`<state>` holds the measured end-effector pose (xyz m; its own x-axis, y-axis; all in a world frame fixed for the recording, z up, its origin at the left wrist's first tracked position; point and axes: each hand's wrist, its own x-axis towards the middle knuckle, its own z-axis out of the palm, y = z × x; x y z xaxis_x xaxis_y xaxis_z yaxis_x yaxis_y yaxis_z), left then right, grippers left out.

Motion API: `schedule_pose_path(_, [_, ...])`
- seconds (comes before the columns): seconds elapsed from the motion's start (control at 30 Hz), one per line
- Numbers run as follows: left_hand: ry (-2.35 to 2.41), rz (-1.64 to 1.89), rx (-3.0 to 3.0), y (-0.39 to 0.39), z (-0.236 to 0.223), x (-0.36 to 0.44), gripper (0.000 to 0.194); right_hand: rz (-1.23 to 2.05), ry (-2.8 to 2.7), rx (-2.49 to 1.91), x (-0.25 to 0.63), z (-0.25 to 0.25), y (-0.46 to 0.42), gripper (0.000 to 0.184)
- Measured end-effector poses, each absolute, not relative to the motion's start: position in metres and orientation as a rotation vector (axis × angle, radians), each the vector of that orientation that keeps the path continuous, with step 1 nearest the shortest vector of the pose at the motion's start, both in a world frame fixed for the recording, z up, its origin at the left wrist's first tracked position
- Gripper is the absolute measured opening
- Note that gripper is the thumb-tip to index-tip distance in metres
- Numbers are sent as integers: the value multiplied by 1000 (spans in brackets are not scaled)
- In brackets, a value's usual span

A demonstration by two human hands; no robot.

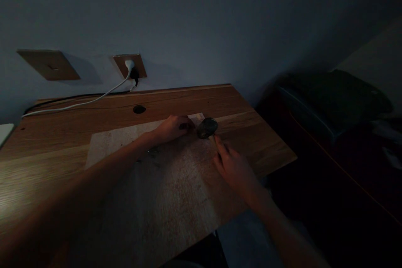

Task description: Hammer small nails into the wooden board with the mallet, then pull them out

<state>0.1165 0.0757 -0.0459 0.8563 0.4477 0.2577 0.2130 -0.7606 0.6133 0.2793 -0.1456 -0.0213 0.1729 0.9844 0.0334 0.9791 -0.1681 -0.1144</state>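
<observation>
My right hand (234,167) is wrapped around the pale handle of a hammer (207,128). Its dark, rounded head is raised close to the far right corner of a light, worn-looking board (176,188) lying on the desk. Just left of the hammer head, my left hand (176,127) rests at the board's far edge with its fingers curled together. Whatever they pinch is too small and dim to make out. A few thin, shiny pieces, possibly nails (153,151), lie on the board beside my left forearm. A small pale piece (197,116) shows beyond my left fingertips.
The wooden desk (266,146) stands against a wall. White and black cords (94,99) run along its back from a wall outlet (138,65), near a round cable hole (139,109). To the right, a dark cushion-like thing (339,96) lies beyond the desk edge. The room is dim.
</observation>
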Motion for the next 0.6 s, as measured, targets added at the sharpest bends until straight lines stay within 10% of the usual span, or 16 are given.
schedule_pose_path(0.6, [598, 575, 2325, 73, -51, 117, 20, 1130, -1304, -1837, 290, -12, -124, 26])
